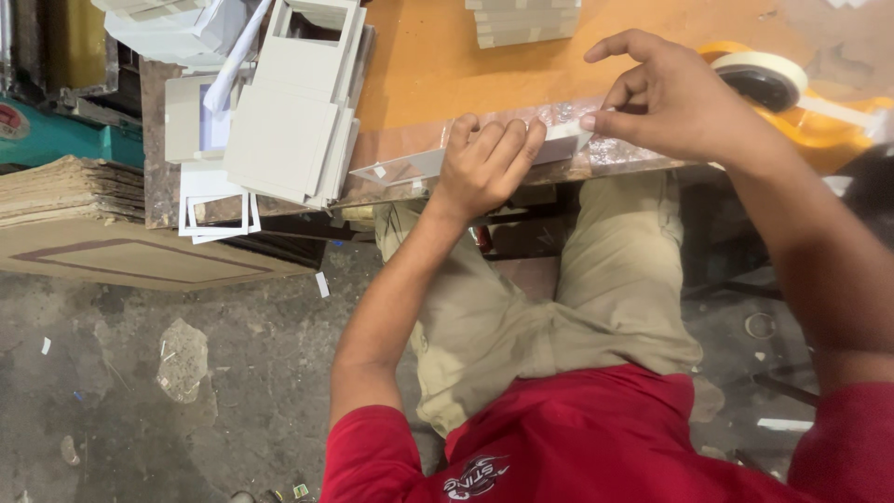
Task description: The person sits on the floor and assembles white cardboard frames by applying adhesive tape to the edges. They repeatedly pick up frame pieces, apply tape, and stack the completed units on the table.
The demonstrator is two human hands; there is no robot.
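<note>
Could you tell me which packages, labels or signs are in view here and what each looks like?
Tape roll: right of the right hand, round, cream with a dark core.
Grey card panels: stacked left of the left hand, flat, rectangular.
Brown cardboard sheet: bottom left, with a dark rectangular outline.

Left hand [484, 163] covers middle of grey card strip [410, 168]. Card stack [521, 20] cut off by top edge. Tape roll [768, 76] partly behind right hand [675, 98]. Table [438, 65] runs past top edge.

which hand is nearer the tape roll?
Right. The right hand pinches the grey card strip just beside the tape roll; the left hand grips the strip farther away.
</note>
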